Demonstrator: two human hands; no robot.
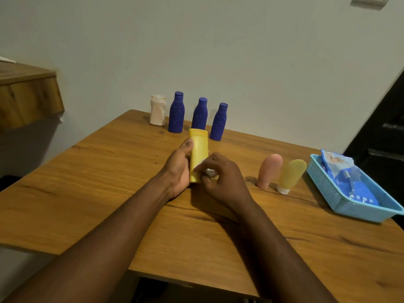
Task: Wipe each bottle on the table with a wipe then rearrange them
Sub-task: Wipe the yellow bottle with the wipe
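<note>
while the white bottle [157, 110] and the three blue bottles [200, 112] stand upright in a row at the back of the table [98, 182], well apart from your work, leave them be; your left hand [178, 169] wraps the yellow tube [198, 149] from its left side, thumb up on the face, fingers curled behind; tube sits mid-table, just in front of the blue row; can't tell if its lower end touches the wood; long axis runs away from you, tilted up; flat crimped end points toward the wall, cap end toward you, hidden by your hands; your right hand [220, 178] pinches the white wipe [208, 171] in bunched fingertips against the tube's lower right; my call: hold the left grip firm, drag the wipe along the long axis end to end, then roll the tube for the back face; pink bottle [269, 170] and yellowish bottle [291, 174] stand cap-down just beside each other; blue basket [323, 189] with the wipes pack [341, 169] sits far right.
</note>
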